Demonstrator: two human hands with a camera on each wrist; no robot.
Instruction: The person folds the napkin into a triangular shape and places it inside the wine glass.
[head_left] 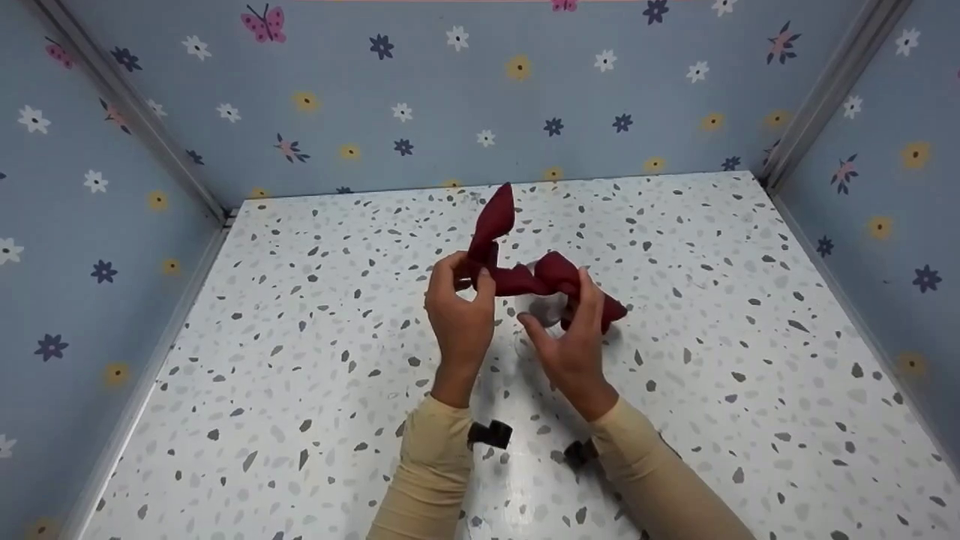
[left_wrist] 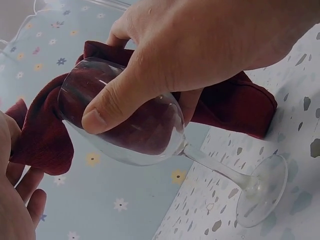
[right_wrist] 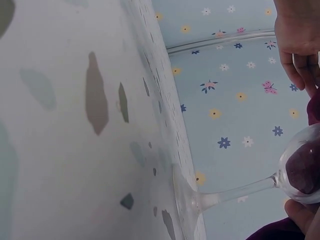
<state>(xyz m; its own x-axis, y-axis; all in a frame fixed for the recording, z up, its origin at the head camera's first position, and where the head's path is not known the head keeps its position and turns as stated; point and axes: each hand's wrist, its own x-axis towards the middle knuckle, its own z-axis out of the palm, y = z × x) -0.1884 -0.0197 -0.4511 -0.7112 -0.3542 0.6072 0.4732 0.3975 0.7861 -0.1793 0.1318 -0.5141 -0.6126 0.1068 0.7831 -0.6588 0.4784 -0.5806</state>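
Note:
A clear stemmed wine glass [left_wrist: 150,160] stands between the hands, its foot [left_wrist: 262,191] towards the tabletop; whether it touches is hard to tell. My right hand [head_left: 574,356] grips the glass bowl, thumb on the near side, with part of a dark red cloth [head_left: 495,217] under the fingers. Through the bowl, cloth shows and seems tucked inside. My left hand [head_left: 461,322] pinches the cloth between thumb and fingers, to the left of the glass. One cloth end sticks up past the left hand, the other hangs beyond the right. The right wrist view cuts off the bowl's [right_wrist: 302,165] upper part.
A white speckled tabletop [head_left: 300,360] lies under both hands. Blue flowered panels [head_left: 450,90] enclose it at the back and both sides, with metal posts [head_left: 832,90] at the rear corners. Black devices, one being the left wrist's camera [head_left: 491,433], are strapped over the sleeves.

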